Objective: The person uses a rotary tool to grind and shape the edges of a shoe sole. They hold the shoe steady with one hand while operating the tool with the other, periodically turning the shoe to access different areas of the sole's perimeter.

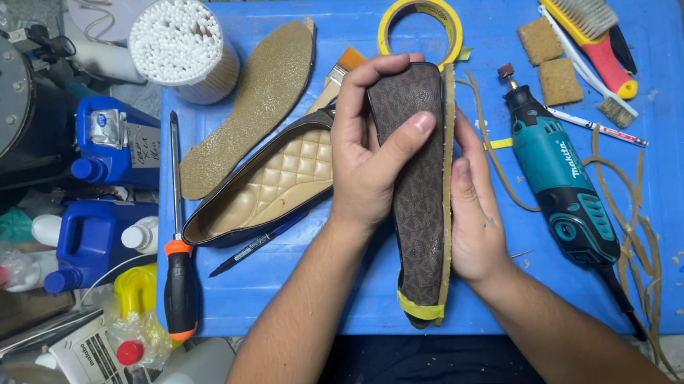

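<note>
My left hand (368, 159) wrapped round brown patterned shoe (419, 201), thumb pressing sole; my right hand (472, 204) cupping its edge, above blue table (680, 182), beside teal rotary tool (561, 182).

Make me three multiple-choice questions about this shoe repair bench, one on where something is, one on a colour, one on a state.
1. Where does the teal rotary tool lie?
A. right of the hands
B. left of the hands
C. on the floor

2. What colour is the roll of tape?
A. red
B. yellow
C. white

3. How is the brown patterned flat shoe held?
A. lying untouched on the blue plastic table
B. in one hand only
C. between both hands

Answers: 1 A, it lies beyond the right hand. 2 B, the ring is yellow. 3 C, the left hand wraps it and the right backs its edge.
</note>
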